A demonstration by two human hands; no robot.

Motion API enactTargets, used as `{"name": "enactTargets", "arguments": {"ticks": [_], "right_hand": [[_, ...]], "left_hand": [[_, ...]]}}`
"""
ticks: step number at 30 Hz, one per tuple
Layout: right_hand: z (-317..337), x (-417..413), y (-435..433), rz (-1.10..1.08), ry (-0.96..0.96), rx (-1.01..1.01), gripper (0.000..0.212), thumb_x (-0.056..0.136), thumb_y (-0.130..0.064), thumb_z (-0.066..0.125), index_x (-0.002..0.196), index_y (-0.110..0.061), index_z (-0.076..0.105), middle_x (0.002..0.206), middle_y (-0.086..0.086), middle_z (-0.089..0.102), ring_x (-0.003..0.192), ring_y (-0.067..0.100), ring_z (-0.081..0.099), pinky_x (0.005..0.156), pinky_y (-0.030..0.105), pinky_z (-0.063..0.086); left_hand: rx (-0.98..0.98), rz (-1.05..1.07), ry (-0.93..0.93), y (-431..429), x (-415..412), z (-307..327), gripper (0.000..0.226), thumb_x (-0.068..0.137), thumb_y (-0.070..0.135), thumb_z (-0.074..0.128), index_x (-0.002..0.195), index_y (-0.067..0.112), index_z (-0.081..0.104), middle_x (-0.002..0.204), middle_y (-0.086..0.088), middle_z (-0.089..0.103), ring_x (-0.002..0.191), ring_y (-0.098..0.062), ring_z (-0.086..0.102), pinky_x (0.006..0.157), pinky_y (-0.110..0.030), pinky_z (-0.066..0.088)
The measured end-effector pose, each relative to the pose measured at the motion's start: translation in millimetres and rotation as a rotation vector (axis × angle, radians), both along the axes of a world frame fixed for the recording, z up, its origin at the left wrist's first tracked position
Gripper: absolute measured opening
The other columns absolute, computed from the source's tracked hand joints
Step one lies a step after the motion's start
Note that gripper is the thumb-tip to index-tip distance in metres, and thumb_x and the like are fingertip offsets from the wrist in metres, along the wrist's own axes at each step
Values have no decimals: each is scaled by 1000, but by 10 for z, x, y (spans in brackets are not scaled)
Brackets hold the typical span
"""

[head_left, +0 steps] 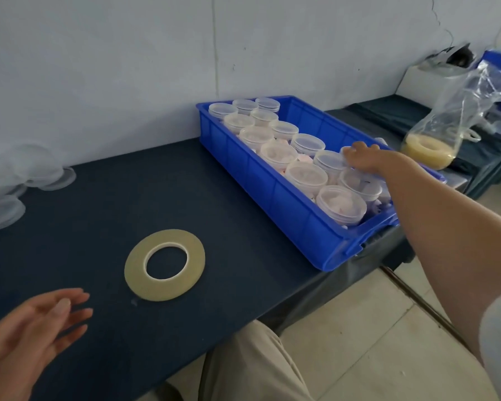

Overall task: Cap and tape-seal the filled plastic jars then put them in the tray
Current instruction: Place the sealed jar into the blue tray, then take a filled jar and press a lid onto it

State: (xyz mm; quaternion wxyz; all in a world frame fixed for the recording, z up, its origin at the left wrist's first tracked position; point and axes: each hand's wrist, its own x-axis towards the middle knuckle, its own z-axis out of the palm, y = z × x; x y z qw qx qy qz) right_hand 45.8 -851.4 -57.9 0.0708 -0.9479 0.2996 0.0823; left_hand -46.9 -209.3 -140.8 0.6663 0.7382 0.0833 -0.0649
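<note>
A blue plastic tray (287, 204) stands on the dark blue table, holding several capped clear jars (305, 176) in two rows. My right hand (362, 158) reaches over the tray's far side, its fingers on the top of a jar there; whether they curl round it is unclear. My left hand (38, 322) hovers open above the table's near left corner, palm up, holding nothing. A flat roll of clear yellowish tape (165, 287) lies on the table between my left hand and the tray.
Loose clear lids (26, 175) are piled at the table's left edge. A plastic bag with yellow contents (434, 140) stands on a second dark table to the right. The wall runs close behind the tray. Tiled floor lies beyond the table's right edge.
</note>
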Motion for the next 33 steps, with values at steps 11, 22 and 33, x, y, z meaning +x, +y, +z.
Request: {"name": "enactTargets", "arguments": {"ticks": [11,22,33], "right_hand": [[220,-97,93,-11,-267,88,31,116,-20,32,137,0,45,137,21,50,114,35,47,99,43,36],[727,-358,2794,628,-868,400,34,105,-45,54,81,-23,66,77,-4,69,63,12,58,58,30,46],[-915,-768,5431,1355,-579,398,45,105,-42,60,68,-21,43,65,-7,46,58,15,43,54,39,41]], "left_hand": [[-76,-72,29,107,-70,14,33,112,0,34,100,7,64,77,8,79,67,-2,75,60,-16,61],[118,40,-168,517,-481,29,31,91,53,76,107,28,82,108,-4,81,99,-19,80,81,-27,64],[537,70,-320,1066,-920,348,34,91,73,59,107,47,73,101,17,78,94,-6,76,79,-22,57]]}}
